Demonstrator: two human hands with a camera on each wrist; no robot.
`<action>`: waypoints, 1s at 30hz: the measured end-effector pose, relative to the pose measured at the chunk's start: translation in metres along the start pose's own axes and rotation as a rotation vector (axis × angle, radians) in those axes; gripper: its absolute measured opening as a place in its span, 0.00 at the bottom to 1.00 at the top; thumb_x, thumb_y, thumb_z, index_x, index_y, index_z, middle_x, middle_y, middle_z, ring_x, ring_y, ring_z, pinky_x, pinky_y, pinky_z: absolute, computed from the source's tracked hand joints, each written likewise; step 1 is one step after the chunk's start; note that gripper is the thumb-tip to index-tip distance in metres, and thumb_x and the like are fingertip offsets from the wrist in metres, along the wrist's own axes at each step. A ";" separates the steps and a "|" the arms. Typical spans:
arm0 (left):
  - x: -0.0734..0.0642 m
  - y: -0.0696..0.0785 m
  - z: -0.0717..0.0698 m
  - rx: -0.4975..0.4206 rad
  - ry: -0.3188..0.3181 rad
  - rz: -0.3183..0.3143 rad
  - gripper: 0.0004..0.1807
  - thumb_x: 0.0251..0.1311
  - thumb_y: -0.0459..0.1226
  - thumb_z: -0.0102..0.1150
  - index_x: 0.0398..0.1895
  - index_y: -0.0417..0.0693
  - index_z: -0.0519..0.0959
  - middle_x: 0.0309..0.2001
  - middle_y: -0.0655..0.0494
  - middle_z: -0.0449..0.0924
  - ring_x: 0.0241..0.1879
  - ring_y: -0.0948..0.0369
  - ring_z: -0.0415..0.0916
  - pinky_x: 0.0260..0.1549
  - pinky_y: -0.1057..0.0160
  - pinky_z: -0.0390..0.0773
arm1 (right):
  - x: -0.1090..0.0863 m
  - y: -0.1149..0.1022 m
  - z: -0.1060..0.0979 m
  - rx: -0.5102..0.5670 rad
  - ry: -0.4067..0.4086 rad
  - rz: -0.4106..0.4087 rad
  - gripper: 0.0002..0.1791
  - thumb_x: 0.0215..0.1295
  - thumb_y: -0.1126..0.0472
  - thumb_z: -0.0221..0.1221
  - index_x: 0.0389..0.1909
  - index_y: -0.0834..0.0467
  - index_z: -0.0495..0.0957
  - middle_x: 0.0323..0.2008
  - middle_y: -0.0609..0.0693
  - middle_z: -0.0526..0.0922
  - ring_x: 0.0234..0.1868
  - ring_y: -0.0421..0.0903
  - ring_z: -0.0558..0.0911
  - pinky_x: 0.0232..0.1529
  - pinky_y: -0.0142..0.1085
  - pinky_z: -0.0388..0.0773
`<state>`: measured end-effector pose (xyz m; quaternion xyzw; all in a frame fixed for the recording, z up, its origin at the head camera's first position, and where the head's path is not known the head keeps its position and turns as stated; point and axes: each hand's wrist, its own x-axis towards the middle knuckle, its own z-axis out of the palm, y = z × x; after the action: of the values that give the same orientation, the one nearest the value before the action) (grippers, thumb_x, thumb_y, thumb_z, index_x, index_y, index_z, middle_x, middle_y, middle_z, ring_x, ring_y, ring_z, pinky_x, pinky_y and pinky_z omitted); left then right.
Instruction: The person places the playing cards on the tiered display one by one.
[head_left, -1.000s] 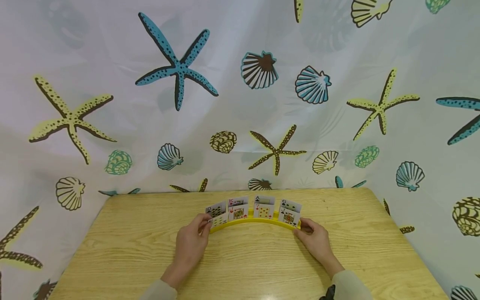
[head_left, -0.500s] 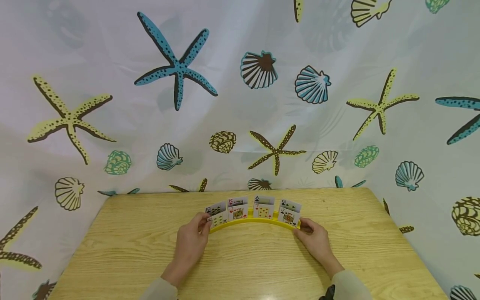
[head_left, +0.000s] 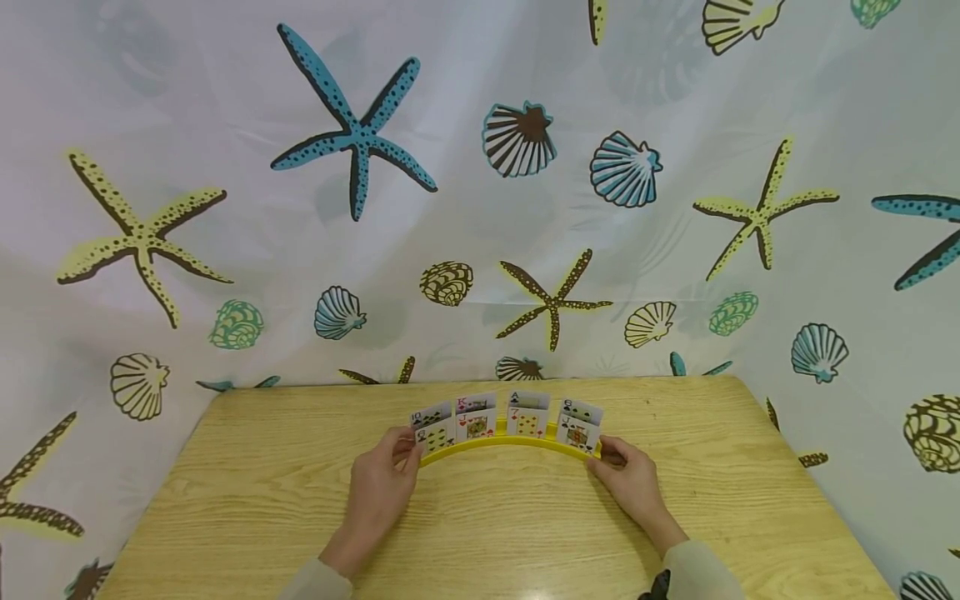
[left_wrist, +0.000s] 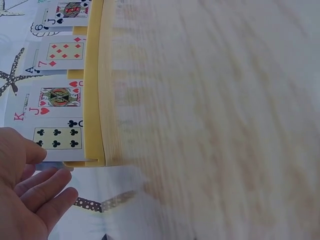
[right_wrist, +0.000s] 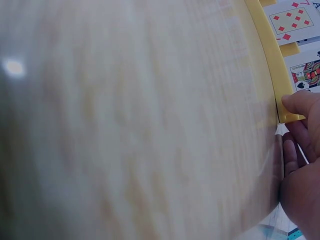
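A curved yellow card holder (head_left: 510,442) stands on the table with playing cards upright in two rows. At its left end my left hand (head_left: 381,482) pinches a club card (left_wrist: 62,154), thumb on the front face near the outer edge; six pips show. Behind that card stands a ten (head_left: 431,413). Further right are a jack of hearts (head_left: 477,427) before a king, a seven of diamonds (head_left: 527,422) before an ace, and a jack of spades (head_left: 577,436) before a six. My right hand (head_left: 628,477) grips the holder's right end, thumb in front and fingers partly hidden behind.
The holder sits toward the back of a light wooden table (head_left: 517,525). A white curtain (head_left: 420,225) printed with starfish and shells hangs behind the table and along both sides.
The front club card at the left end, tilted earlier, now stands straighter in the row, with my left hand shifting slightly alongside. My right hand has stayed at the holder's right end.
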<state>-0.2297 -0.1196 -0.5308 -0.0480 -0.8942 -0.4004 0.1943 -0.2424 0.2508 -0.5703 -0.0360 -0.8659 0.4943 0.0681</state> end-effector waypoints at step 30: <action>0.015 0.005 -0.041 0.053 0.059 0.225 0.03 0.67 0.33 0.70 0.38 0.42 0.88 0.29 0.53 0.90 0.28 0.60 0.88 0.30 0.58 0.89 | 0.008 -0.011 -0.047 -0.107 -0.046 -0.038 0.21 0.75 0.67 0.62 0.66 0.65 0.79 0.60 0.62 0.85 0.59 0.57 0.84 0.60 0.47 0.84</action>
<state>-0.2299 -0.1475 -0.4972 -0.1311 -0.8873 -0.3534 0.2657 -0.2435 0.2863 -0.5369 -0.0115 -0.8929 0.4467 0.0555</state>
